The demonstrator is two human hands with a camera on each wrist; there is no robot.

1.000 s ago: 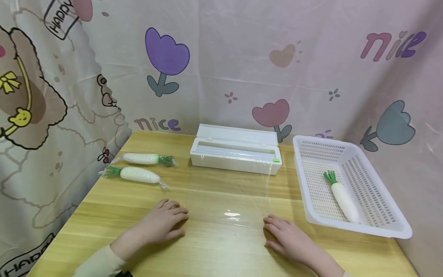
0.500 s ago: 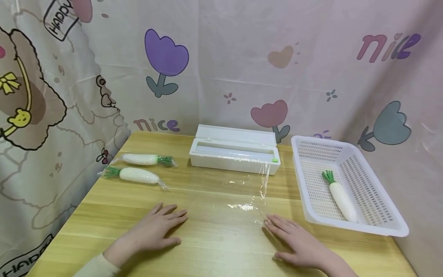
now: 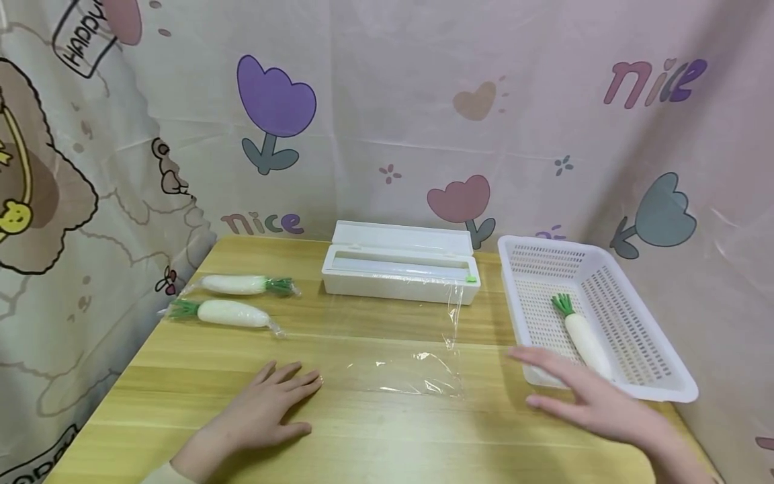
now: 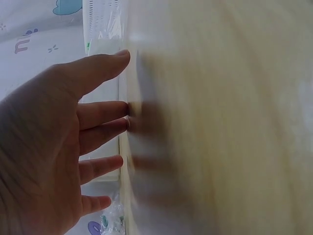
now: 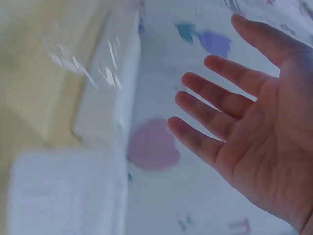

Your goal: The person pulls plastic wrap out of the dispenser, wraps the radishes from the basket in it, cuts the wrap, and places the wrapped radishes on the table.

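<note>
A sheet of clear cling film (image 3: 393, 363) lies over the wooden table, drawn out from the white dispenser box (image 3: 399, 288) whose lid stands raised. My left hand (image 3: 269, 407) rests with spread fingers at the film's left front corner; in the left wrist view its fingertips (image 4: 117, 164) touch the table. Off the table, my right hand (image 3: 595, 400) hovers by the front left of the white basket (image 3: 659, 390), fingers straight and nothing in them. Inside the basket lies one unwrapped white radish (image 3: 589, 346) with green stalks.
Two film-wrapped white radishes, a rear one (image 3: 232, 284) and a front one (image 3: 232, 313), lie at the table's left. A green cutter slider (image 3: 471, 279) sits at the box's right end. A printed curtain (image 3: 375, 101) hangs behind and beside the table (image 3: 387, 450).
My right hand has let go of the film's right corner and moved right to the basket. The film now lies flatter. My left hand stays almost in place.
</note>
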